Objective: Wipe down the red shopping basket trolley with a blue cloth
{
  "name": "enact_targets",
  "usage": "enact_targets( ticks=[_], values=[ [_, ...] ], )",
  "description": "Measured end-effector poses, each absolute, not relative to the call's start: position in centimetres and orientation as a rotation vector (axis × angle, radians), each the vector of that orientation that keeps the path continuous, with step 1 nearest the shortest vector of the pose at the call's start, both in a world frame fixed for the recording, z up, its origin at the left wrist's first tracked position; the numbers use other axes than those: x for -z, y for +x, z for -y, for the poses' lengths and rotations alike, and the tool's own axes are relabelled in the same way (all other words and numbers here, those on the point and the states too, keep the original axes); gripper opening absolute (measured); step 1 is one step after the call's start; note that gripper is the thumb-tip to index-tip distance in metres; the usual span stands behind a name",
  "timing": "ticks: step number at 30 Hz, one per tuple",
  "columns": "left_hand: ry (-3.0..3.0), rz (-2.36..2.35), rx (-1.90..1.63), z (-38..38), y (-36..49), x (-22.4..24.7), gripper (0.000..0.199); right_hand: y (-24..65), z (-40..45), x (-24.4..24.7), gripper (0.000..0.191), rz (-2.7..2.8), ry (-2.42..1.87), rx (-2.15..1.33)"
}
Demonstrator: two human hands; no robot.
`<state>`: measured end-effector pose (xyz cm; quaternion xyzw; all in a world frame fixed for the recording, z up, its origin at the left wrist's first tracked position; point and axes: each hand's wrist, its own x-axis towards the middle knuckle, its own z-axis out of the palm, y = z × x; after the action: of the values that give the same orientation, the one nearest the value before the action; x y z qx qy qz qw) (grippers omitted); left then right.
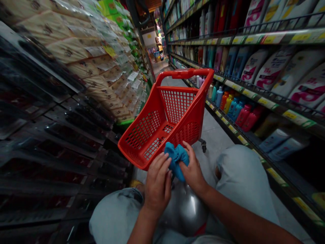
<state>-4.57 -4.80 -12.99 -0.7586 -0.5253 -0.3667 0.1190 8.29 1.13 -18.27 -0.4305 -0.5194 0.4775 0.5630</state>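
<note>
A crumpled blue cloth (177, 157) is between my two hands, in front of the red basket cart (175, 135). My right hand (193, 169) is closed on the cloth's right side, its thumb pressed into the folds. At the cloth's left edge is my left hand (158, 176), back towards the camera, fingers together and bent at the cloth. Below both hands a shiny silver-grey rounded object (190, 203) lies between my knees. The cart has nothing in it that I can see.
Shelves of bottles (254, 84) line the right side, with coloured bottles (230, 103) low down. Packaged goods (96, 67) are stacked on the left. Grey tiled floor (212, 130) runs between them. A cart wheel (203, 145) stands near my right knee (243, 179).
</note>
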Motion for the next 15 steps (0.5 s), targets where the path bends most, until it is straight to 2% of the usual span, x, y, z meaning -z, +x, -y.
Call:
enact_targets(
  ticks=[4, 11, 15],
  values=[
    [-2.298, 1.781, 1.234, 6.4, -1.6, 14.9, 0.065, 9.9, -0.6, 16.7, 0.038, 1.297, -1.025, -1.010],
    [-2.039, 2.283, 1.871, 7.2, -0.1, 16.5, 0.049, 11.4, 0.2, 15.4, 0.029, 1.355, -0.937, -1.158],
    [-1.775, 2.442, 2.140, 7.3, 1.0, 15.8, 0.050, 11.5, 0.6, 15.3, 0.020, 1.386, -0.848, -1.171]
  ],
)
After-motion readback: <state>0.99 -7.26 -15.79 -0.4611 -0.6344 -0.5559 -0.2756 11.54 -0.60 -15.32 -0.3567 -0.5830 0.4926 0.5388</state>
